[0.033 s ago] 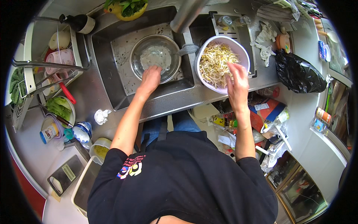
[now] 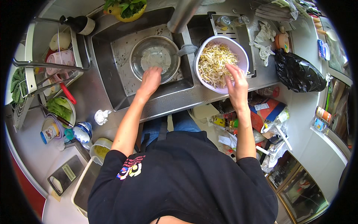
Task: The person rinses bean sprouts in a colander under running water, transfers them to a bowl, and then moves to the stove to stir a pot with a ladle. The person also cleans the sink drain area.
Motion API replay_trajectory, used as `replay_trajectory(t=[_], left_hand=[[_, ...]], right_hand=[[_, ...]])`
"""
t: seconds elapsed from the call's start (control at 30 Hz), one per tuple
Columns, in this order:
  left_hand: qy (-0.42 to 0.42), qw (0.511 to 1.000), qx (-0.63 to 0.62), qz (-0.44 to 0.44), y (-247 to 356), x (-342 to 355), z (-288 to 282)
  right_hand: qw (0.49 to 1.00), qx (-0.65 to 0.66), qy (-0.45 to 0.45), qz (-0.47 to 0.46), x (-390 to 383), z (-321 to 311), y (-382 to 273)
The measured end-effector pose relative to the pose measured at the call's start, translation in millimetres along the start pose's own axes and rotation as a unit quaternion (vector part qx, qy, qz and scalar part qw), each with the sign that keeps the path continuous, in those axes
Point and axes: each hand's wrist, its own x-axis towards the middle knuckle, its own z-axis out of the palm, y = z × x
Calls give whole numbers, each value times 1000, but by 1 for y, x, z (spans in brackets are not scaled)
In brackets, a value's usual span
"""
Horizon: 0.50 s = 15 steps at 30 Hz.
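My left hand (image 2: pixel 151 79) hangs over the near rim of a round metal bowl (image 2: pixel 134 61) in the sink, its fingers curled together. Whatever they may pinch is too small to make out. Water with a pale patch shows inside the bowl. To the right, a pale purple basin (image 2: pixel 242 52) holds a heap of bean sprouts (image 2: pixel 216 63). Over the right side of that heap is my right hand (image 2: pixel 236 82), thumb and fingers apart with nothing visible between them.
A metal faucet (image 2: pixel 182 15) reaches over the sink (image 2: pixel 115 89). Crumpled tissue (image 2: pixel 102 117) lies on the left counter, near a dish rack (image 2: pixel 48 65) and a bowl of green leaves (image 2: pixel 59 108). A black plastic bag (image 2: pixel 298 72) sits at right, above cluttered bags and packages (image 2: pixel 261 115).
My right hand has shifted very slightly left over the sprouts. My left hand stays by the metal bowl's near rim.
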Motion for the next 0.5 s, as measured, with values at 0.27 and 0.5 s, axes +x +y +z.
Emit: replay_trajectory(t=[0.27, 0.5], left_hand=[[98, 987, -130, -10, 104, 7, -61], [135, 949, -276, 65, 197, 39, -63]], right_hand=[[854, 467, 119, 194, -28, -33, 49], [675, 698, 114, 208, -26, -36, 57]])
